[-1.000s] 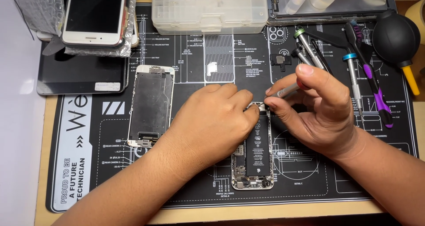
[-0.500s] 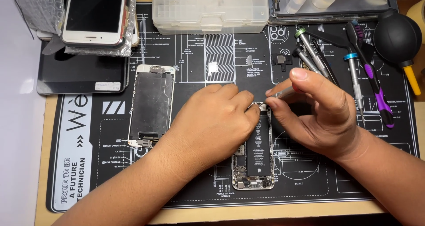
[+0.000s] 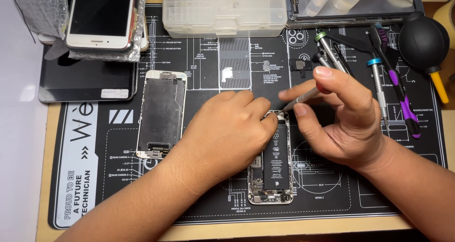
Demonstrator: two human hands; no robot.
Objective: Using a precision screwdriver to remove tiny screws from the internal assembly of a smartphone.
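An opened phone body [image 3: 272, 175] with a black battery lies on the black repair mat [image 3: 332, 194] in front of me. My left hand [image 3: 227, 128] rests on its upper left part and holds it down. My right hand [image 3: 341, 119] grips a thin metal screwdriver [image 3: 303, 99], tilted, with its tip at the phone's top edge beside my left fingertips. A detached screen panel [image 3: 161, 113] lies face down to the left of my left hand.
Several screwdrivers [image 3: 379, 81] and a black air blower [image 3: 424, 43] lie at the right. A clear parts box [image 3: 222, 10] sits at the back. A white phone [image 3: 102, 17] rests on a dark tablet [image 3: 85, 78] at back left.
My right hand has shifted slightly, with the screwdriver still at the phone's top edge. My left hand has stayed on the phone.
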